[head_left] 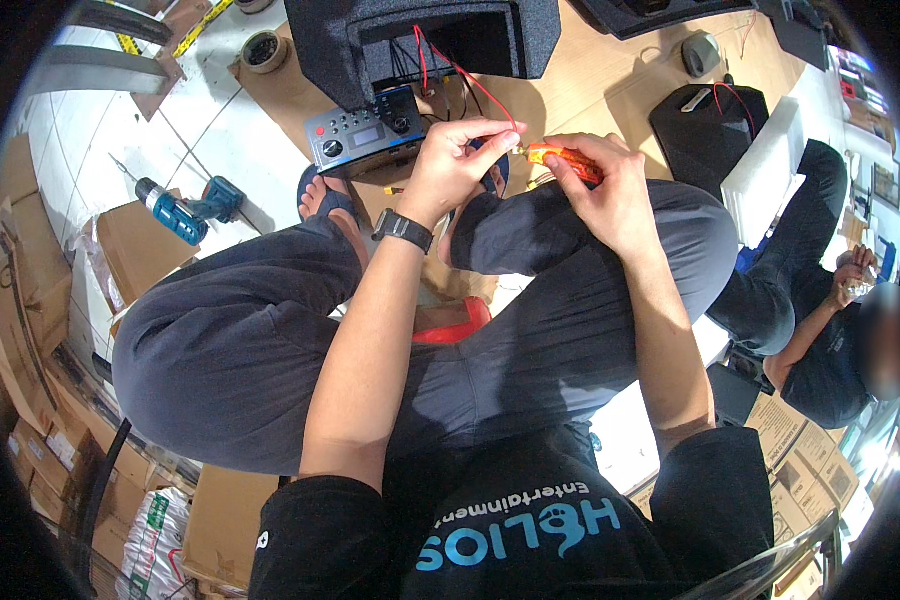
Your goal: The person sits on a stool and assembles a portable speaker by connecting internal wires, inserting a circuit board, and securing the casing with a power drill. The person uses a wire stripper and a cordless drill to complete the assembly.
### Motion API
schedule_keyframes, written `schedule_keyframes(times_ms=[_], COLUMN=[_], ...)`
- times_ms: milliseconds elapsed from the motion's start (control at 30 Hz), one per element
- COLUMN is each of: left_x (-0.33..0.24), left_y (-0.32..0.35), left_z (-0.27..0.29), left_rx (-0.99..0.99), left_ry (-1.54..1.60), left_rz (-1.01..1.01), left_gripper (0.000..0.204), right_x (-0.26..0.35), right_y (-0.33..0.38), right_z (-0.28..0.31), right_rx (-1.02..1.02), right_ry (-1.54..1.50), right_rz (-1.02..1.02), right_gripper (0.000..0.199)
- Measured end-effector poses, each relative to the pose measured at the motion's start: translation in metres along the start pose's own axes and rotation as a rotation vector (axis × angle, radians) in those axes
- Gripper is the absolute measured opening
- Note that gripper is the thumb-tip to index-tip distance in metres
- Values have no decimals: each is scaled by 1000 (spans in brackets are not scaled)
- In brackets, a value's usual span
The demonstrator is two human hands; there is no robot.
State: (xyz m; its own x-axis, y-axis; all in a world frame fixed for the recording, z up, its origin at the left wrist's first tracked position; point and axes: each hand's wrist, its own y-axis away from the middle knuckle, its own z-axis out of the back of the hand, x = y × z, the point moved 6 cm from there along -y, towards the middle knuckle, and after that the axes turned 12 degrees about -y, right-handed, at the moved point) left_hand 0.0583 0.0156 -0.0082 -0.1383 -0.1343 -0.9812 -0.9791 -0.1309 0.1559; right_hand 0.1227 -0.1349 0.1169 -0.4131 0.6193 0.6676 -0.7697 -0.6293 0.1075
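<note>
At twelve o'clock, the left hand [455,168] pinches a red wire [482,89] trailing from the black cabinet [320,50]; at one, the right hand [615,190] grips an orange-handled tool [550,154] beside that pinch. The control panel [366,135], at eleven, sits outside the cabinet, seemingly unfitted. I can't tell whether the wire's tip is finished; it's hidden.

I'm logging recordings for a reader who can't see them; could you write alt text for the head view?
A seated person's left hand pinches a red wire while the right hand holds an orange-handled tool close by. Near them are a blue knobbed panel and an open black box; a cordless drill lies to the left.
</note>
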Motion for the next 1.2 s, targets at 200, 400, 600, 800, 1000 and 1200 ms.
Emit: schedule_keyframes(times_ms=[200,400,600,800,1000,1200], left_x=[1,4,-1,6,6,1], left_y=[-1,0,0,4,6,14], left_z=[-1,-4,-5,-7,-8,0], left_rx=[-3,9,-15,7,-6,-98], left_ry=[-24,11,67,128,137,69], left_rz=[-51,44,15,124,244,170], left_gripper=[24,25,25,30,29,22], right_x=[-6,-28,-35,-102,-251,-314], right_y=[1,1,4,-21,-64,-75], right_z=[7,13,43,31,-95,-161], right_rx=[-108,-165,-448,-873,-648,-316], right_ry=[-135,-525,-936,-1222,-712,-234], right_rz=[-30,-193,-108,-428,-992,-894], right_gripper=[21,23,22,27,17,34])
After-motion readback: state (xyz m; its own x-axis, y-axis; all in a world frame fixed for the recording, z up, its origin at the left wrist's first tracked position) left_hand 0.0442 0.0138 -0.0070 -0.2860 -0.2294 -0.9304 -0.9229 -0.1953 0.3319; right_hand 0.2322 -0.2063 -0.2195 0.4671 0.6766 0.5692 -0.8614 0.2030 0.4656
